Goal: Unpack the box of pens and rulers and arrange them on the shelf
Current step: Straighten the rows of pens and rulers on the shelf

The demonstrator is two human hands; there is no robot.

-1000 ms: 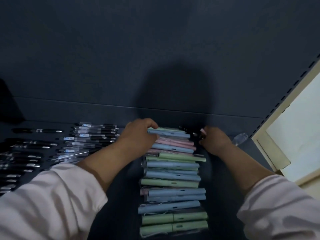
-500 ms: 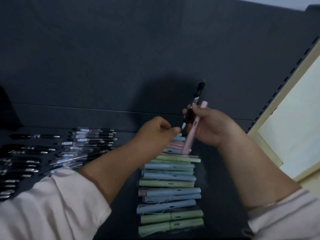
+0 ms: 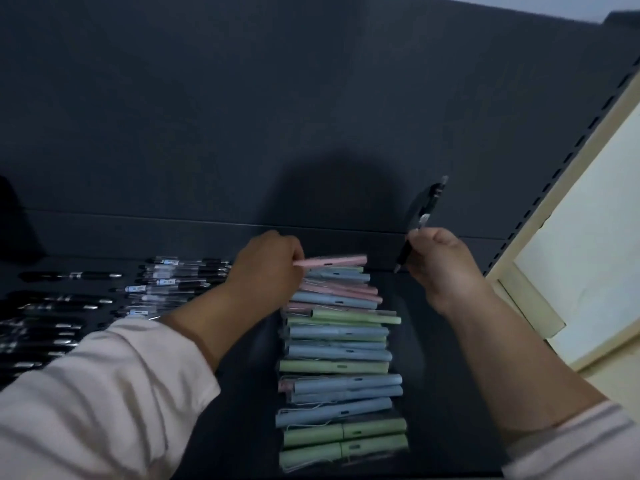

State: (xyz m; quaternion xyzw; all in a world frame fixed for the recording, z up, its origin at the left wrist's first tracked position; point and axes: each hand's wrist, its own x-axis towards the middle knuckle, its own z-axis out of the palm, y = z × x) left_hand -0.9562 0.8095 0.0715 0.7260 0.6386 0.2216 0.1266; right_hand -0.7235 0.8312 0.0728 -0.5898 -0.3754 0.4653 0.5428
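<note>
Pens [image 3: 339,355] lie rowed on the shelf [image 3: 249,427]; the left hand [image 3: 266,271] pinches a pink pen [image 3: 332,261] over the far end, needing a level set-down, while the right hand [image 3: 443,265] grips a black pen [image 3: 420,216] upright.

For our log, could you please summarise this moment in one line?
left hand holds pink pen | right hand holds black pen

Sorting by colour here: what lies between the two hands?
Head view: the pale pink plastic pen held by the left hand points toward the right hand, over the row of pastel pens; then dark shelf surface.
</note>
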